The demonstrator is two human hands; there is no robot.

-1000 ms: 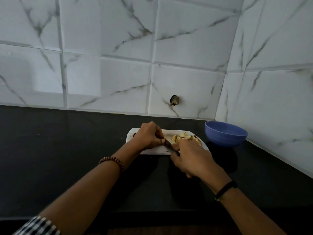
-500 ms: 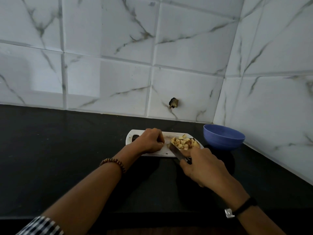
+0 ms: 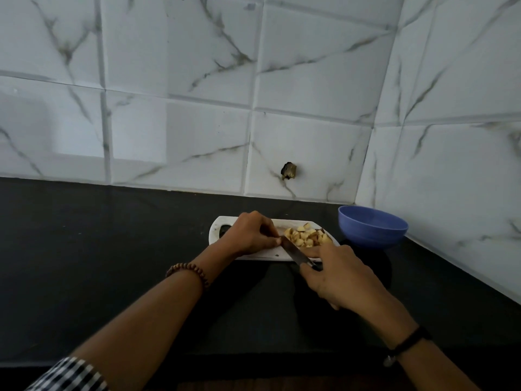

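Hands: we count two, the left hand [image 3: 252, 234] and the right hand [image 3: 338, 277]
Knives: we see one knife [image 3: 296, 252]
Boards: one white cutting board [image 3: 216, 227]
Bowls: one blue bowl [image 3: 372, 228]
Chopped pieces: one heap of chopped pieces [image 3: 306, 237], too many for us to count singly
Wristbands: two, a bead bracelet [image 3: 189, 270] and a black strap [image 3: 408, 341]

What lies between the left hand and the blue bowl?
In the head view, the knife and a pile of chopped pieces on the white cutting board lie between the left hand and the blue bowl.
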